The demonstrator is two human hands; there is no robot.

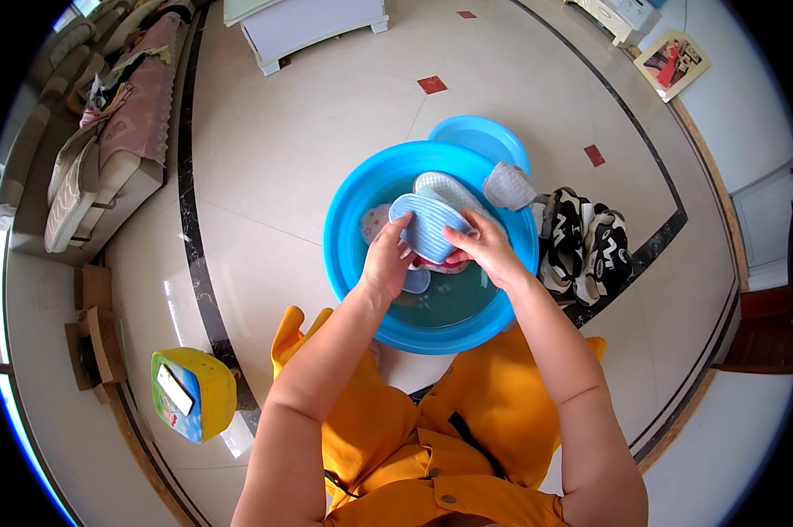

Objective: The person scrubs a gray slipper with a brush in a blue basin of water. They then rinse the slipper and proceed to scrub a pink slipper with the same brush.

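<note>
Over a large round blue basin, both my hands hold a light blue striped insole. My left hand grips its left edge between thumb and fingers. On the other side my right hand pinches it, thumb on top. Behind it a pale grey textured insole leans toward the basin's far right wall. A whitish piece with pink spots lies at the left wall, and a small blue piece sits below my hands. Cloudy water fills the bottom. Something red and white under the insole is mostly hidden.
A grey cloth hangs on the basin's right rim. Behind stands a second blue basin. Black-and-white sneakers rest on the right. A yellow stool with a phone on it is at the left, near a sofa.
</note>
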